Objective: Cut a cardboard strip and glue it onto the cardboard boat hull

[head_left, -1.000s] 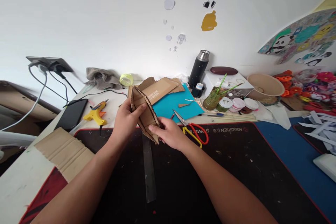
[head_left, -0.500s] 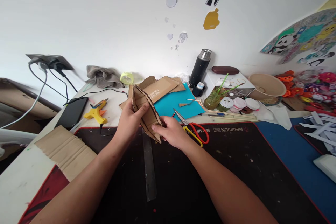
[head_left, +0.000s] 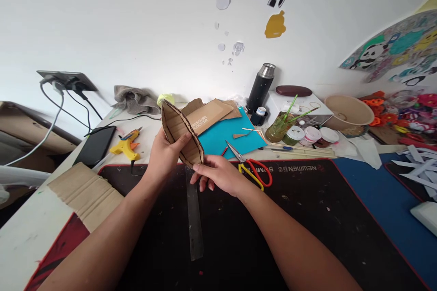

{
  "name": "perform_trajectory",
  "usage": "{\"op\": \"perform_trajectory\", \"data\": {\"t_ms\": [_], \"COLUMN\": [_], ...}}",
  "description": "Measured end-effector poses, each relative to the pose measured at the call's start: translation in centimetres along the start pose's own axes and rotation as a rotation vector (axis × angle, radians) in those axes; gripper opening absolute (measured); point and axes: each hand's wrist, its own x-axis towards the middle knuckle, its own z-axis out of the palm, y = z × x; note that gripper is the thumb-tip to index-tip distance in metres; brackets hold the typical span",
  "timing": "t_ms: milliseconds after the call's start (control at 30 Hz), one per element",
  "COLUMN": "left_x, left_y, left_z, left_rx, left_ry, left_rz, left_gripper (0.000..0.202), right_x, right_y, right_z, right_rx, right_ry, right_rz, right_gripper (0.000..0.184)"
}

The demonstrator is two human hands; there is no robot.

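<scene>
A brown cardboard piece with raised edges and pointed ends, like a shallow boat [head_left: 177,125], is held tilted above the dark mat. My left hand [head_left: 166,152] grips its left side, thumb inside and fingers hidden behind. At the lower tip is my right hand [head_left: 218,173], its thumb resting by the edge and its other fingers apart underneath. Just right of that hand lie scissors [head_left: 256,170] with red and yellow handles. A clear ruler [head_left: 195,223] lies on the mat below the hands.
A yellow glue gun [head_left: 126,145] and corrugated cardboard [head_left: 85,195] lie at left. Behind the hands are more cardboard [head_left: 211,116] and a blue sheet [head_left: 221,138]. A black flask [head_left: 261,88], a jar with brushes [head_left: 276,129] and paint pots [head_left: 311,136] stand at back right.
The cardboard piece has moved up and left and turned to show more of its inside. My right hand has slid to its lower tip, with its fingers loosened.
</scene>
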Motion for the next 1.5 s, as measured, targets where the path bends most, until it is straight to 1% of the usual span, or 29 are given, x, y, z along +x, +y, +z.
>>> {"op": "perform_trajectory", "data": {"t_ms": [133, 267, 500, 633, 733, 800, 867, 933, 1033, 1133, 1233, 1300, 1400, 1500], "left_x": [0.4, 0.3, 0.2, 0.1, -0.2, -0.5, -0.8, -1.2, -1.6, -1.6, -1.3, -1.0, -0.7, -0.6], "left_y": [-0.1, -0.1, -0.3, -0.2, 0.2, 0.6, 1.0, 1.2, 1.5, 1.7, 1.7, 1.6, 1.1, 0.8], "left_z": [-0.4, -0.4, 0.0, 0.0, 0.2, 0.4, 0.7, 1.1, 1.4, 1.4, 1.0, 0.7, 0.4, 0.5], "left_rx": [-0.013, -0.015, -0.087, -0.07, -0.049, -0.074, -0.109, -0.123, -0.086, -0.045, -0.004, 0.013, 0.007, -0.022], "left_ry": [0.011, -0.002, 0.009, 0.002, -0.017, -0.033, -0.063, -0.118, -0.157, -0.112, -0.049, -0.001, 0.051, 0.059], "left_rz": [0.013, 0.018, -0.001, -0.007, -0.017, -0.039, -0.076, -0.116, -0.135, -0.105, -0.055, -0.024, -0.004, -0.006], "left_gripper": [0.05, 0.047, 0.048, 0.047, 0.045, 0.044, 0.043, 0.043, 0.043, 0.041, 0.039, 0.039, 0.042, 0.044], "right_x": [-0.2, -0.1, -0.2, 0.1, 0.4, 0.5, 0.5, 0.4, 0.3, 0.1, -0.2, -0.3, -0.5, -0.5], "right_y": [-0.2, -0.3, -0.1, 0.7, 1.3, 1.5, 1.4, 1.2, 0.9, 0.6, 0.2, -0.2, -0.6, -0.7], "right_z": [0.0, 0.0, 0.3, 0.4, 0.4, 0.3, 0.3, 0.3, 0.4, 0.3, 0.1, -0.1, -0.2, -0.3], "right_rx": [0.033, 0.052, -0.011, -0.067, -0.098, -0.114, -0.12, -0.113, -0.081, -0.033, 0.022, 0.044, 0.045, 0.038], "right_ry": [-0.003, 0.0, 0.061, 0.109, 0.132, 0.133, 0.14, 0.149, 0.145, 0.067, -0.006, -0.014, -0.02, -0.032], "right_rz": [0.012, 0.016, -0.011, -0.041, -0.041, -0.058, -0.074, -0.082, -0.1, -0.112, -0.082, -0.07, -0.072, -0.073], "right_gripper": [0.013, 0.015, 0.025, 0.028, 0.028, 0.028, 0.028, 0.028, 0.033, 0.038, 0.042, 0.043, 0.04, 0.038]}}
